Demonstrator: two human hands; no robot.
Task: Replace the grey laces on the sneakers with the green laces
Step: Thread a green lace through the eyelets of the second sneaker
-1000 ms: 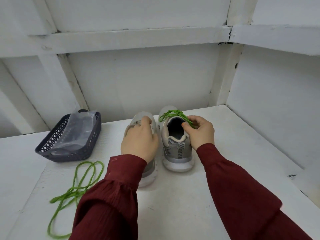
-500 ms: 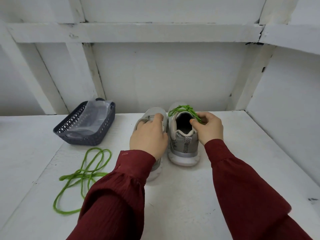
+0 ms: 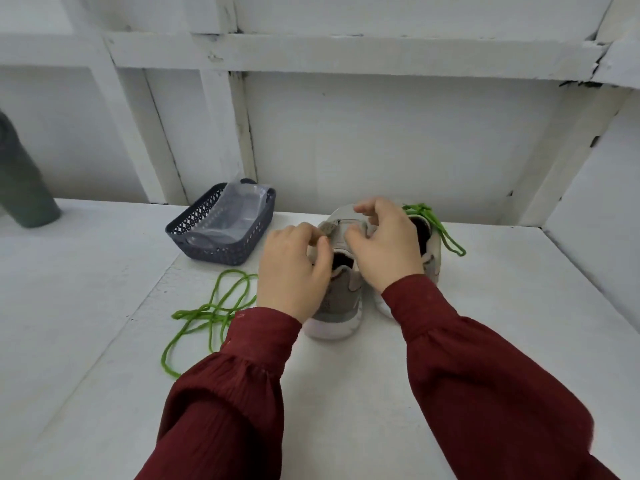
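Observation:
Two grey sneakers stand heel toward me on the white table (image 3: 485, 306). The right sneaker (image 3: 431, 251) carries a tied green lace (image 3: 434, 225). My hands are both on the left sneaker (image 3: 341, 296). My left hand (image 3: 294, 268) pinches a grey lace (image 3: 326, 231) at the left side of the lacing. My right hand (image 3: 384, 247) is curled over the tongue, its thumb at the same lace, and it hides most of the lacing. A loose green lace (image 3: 214, 306) lies in loops left of my left sleeve.
A dark plastic basket (image 3: 194, 226) holding clear plastic packaging (image 3: 232, 216) stands at the back left. A dark green object (image 3: 24, 181) is at the far left edge. White panelled walls close off the back and right.
My right hand let go of the green-laced right sneaker and moved left onto the left sneaker. My left hand shifted from resting on that shoe to pinching its lacing.

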